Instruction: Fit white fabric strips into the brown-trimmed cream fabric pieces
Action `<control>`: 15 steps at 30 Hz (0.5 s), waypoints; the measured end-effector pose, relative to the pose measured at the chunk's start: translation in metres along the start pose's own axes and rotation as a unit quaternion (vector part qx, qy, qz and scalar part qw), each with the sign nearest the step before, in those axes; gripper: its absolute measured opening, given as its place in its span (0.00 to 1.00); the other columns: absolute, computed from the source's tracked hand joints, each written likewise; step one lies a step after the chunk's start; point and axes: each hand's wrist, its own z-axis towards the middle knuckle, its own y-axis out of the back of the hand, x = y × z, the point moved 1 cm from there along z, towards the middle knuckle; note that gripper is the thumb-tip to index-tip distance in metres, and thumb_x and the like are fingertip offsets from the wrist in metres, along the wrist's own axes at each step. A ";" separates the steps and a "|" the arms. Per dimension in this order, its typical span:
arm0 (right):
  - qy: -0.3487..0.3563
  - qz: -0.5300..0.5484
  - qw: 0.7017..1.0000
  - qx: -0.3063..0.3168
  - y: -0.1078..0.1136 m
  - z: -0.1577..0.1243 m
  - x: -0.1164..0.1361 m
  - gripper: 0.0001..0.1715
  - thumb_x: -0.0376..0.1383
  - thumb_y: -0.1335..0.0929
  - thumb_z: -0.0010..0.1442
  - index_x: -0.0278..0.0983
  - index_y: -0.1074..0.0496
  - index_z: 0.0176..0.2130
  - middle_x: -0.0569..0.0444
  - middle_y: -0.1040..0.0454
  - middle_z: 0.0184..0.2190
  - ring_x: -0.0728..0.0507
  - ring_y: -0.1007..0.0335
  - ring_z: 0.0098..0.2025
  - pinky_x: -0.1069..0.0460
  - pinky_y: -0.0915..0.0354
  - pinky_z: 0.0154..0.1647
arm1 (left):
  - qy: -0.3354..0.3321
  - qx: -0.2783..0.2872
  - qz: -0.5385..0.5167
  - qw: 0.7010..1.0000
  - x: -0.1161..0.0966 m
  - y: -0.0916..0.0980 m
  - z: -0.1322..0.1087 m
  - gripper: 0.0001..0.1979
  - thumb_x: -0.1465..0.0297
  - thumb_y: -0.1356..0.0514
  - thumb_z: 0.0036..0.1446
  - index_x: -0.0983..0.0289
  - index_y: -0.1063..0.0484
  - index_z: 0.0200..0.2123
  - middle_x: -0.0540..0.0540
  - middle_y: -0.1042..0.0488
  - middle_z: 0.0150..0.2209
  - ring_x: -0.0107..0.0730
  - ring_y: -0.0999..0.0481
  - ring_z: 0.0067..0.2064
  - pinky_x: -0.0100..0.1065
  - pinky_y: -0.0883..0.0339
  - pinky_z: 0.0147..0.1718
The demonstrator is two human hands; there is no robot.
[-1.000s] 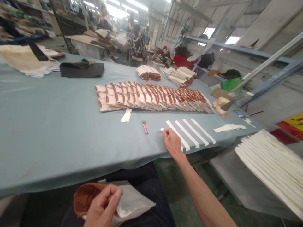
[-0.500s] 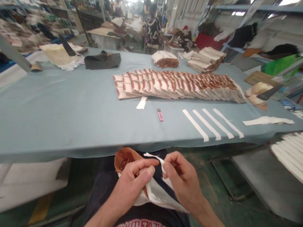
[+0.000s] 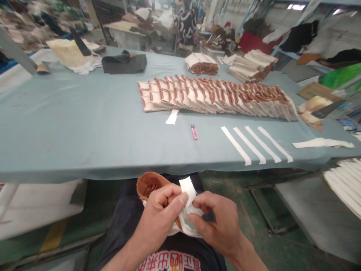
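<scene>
1. The left hand (image 3: 162,212) is closed around a brown and white fabric piece (image 3: 149,184) that rests on the person's lap, below the near edge of the table (image 3: 70,124).
2. The thumb and forefinger of this hand pinch a short white strip (image 3: 188,190) which stands up between both hands.
3. The right hand (image 3: 217,222) is just beside the left one; its fingers are narrow and pinch the lower part of the same strip and the white cloth under it.
4. Both hands are in front of the table edge, not over it, and well apart from the things on top.
5. On the table, near its front edge, four long white strips (image 3: 255,145) lie side by side at a slant, and their low ends almost reach the edge.
6. A small pink clipper (image 3: 194,132) lies left of them, with bare cloth around it.
7. Behind it a long row of overlapping pieces (image 3: 217,99) crosses the middle of the table, and one white tab (image 3: 172,117) lies just at its front.
8. The left half of the table surface is wide and bare.
9. To the right, below the table, a stack of white strips (image 3: 345,184) lies on a lower surface.
</scene>
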 end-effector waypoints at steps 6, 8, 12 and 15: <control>-0.256 0.182 0.945 0.090 -0.007 0.014 0.006 0.07 0.37 0.33 0.63 0.38 0.25 0.38 0.56 0.22 0.33 0.46 0.28 0.35 0.53 0.33 0.38 | -0.092 0.016 0.121 0.988 -0.004 0.007 -0.009 0.17 0.62 0.41 0.67 0.66 0.25 0.29 0.46 0.38 0.22 0.23 0.38 0.23 0.26 0.45 0.22; -0.279 0.239 0.924 0.104 -0.010 0.020 0.009 0.06 0.38 0.31 0.62 0.37 0.25 0.36 0.56 0.22 0.33 0.46 0.28 0.37 0.53 0.33 0.40 | -0.103 0.021 0.134 0.985 -0.003 0.009 -0.010 0.16 0.63 0.41 0.67 0.66 0.25 0.29 0.46 0.37 0.21 0.23 0.38 0.22 0.26 0.44 0.22; -0.315 0.295 0.900 0.069 -0.015 0.025 0.015 0.08 0.39 0.30 0.64 0.37 0.25 0.35 0.56 0.22 0.34 0.46 0.28 0.37 0.53 0.33 0.42 | -0.090 0.017 0.136 0.987 -0.001 0.011 -0.010 0.17 0.63 0.42 0.68 0.66 0.26 0.28 0.45 0.40 0.20 0.22 0.40 0.21 0.26 0.46 0.21; -0.318 0.301 0.897 0.063 -0.017 0.027 0.016 0.09 0.38 0.30 0.65 0.37 0.25 0.33 0.55 0.22 0.33 0.47 0.28 0.37 0.53 0.33 0.41 | -0.070 0.009 0.120 0.990 -0.001 0.013 -0.012 0.18 0.61 0.42 0.68 0.66 0.26 0.28 0.45 0.40 0.20 0.23 0.40 0.21 0.26 0.45 0.21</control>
